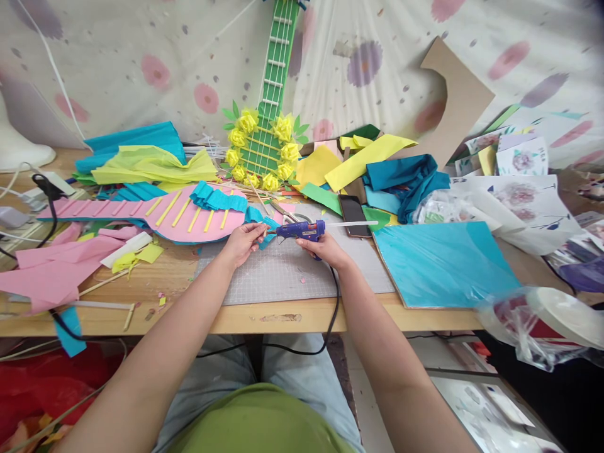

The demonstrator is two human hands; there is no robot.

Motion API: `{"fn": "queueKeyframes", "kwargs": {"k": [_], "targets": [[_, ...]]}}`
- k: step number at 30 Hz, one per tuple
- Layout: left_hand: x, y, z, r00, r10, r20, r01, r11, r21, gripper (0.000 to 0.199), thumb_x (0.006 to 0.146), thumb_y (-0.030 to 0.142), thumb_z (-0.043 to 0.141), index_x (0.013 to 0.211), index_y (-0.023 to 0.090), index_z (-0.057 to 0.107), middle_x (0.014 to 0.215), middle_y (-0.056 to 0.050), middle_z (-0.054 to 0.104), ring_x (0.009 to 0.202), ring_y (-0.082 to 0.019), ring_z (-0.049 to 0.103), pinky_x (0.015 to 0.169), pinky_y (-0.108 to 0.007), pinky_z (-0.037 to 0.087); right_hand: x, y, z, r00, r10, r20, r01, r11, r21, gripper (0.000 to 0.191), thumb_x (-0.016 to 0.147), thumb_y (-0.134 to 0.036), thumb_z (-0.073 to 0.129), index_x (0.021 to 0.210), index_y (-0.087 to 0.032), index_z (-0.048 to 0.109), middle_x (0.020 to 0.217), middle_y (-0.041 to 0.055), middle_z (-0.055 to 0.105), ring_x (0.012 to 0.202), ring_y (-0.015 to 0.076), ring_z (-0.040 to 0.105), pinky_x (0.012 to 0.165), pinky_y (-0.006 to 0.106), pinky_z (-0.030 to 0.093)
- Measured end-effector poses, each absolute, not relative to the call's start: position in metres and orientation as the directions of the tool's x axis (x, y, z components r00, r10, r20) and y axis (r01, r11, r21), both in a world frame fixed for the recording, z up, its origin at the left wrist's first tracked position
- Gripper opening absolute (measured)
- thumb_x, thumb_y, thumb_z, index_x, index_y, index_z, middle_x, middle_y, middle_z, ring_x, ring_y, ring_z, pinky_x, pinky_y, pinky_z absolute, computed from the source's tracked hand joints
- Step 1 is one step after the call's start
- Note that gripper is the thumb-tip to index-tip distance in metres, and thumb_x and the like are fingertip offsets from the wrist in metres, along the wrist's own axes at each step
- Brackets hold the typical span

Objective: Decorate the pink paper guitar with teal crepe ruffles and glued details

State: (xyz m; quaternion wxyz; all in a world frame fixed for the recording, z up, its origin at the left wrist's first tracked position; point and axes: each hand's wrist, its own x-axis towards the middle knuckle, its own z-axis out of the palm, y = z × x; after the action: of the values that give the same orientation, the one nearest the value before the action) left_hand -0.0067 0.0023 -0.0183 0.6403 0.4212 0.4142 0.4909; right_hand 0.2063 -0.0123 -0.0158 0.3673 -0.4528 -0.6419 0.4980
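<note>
My right hand (321, 245) is wrapped round a blue glue gun (299, 231), with a white glue stick (352, 223) poking out of its back. The nozzle points left, towards my left hand (245, 242), whose fingers are pinched on a piece of blue crepe paper (268, 238). To the left lies a pink guitar-shaped cutout (182, 220) with yellow and pink strips and a ruffled blue piece (218, 199) across it. Both hands are above the grey cutting mat (292, 274).
A green paper guitar (271, 141) with yellow flowers leans at the back. Scissors (289, 216) and a phone (353, 212) lie behind the glue gun. A blue board (446, 264) is at right, pink paper (61, 267) at left. The black cord (336, 308) hangs over the table edge.
</note>
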Motion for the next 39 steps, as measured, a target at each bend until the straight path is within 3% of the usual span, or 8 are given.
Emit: {"fn": "queueKeyframes", "kwargs": {"k": [24,39], "targets": [[-0.0062,0.0006,-0.0164,0.188,0.977,-0.105,-0.241,0.15,0.959,0.031,0.055,0.038,0.074,0.061,0.012,0.057,0.058,0.002,0.047,0.046,-0.002,0.037,0.034,-0.014,0.019,0.2033,-0.0126,-0.0135,-0.23,0.973,0.023,0.211,0.073,-0.975,0.039,0.061,-0.054,0.066,0.06,-0.021,0.045,0.046,-0.0055,0.037,0.043,0.0078,0.034,0.042,0.024,0.027],[-0.0079,0.0032,-0.0206,0.186,0.976,-0.114,-0.26,0.16,0.952,0.033,0.055,0.038,0.075,0.07,0.012,0.063,0.06,0.001,0.048,0.048,-0.002,0.039,0.033,-0.013,0.019,0.2061,-0.0138,-0.0129,-0.311,0.95,0.027,0.229,0.102,-0.968,0.038,0.062,-0.054,0.064,0.059,-0.022,0.045,0.045,-0.0053,0.036,0.043,0.0076,0.033,0.041,0.023,0.028]]}}
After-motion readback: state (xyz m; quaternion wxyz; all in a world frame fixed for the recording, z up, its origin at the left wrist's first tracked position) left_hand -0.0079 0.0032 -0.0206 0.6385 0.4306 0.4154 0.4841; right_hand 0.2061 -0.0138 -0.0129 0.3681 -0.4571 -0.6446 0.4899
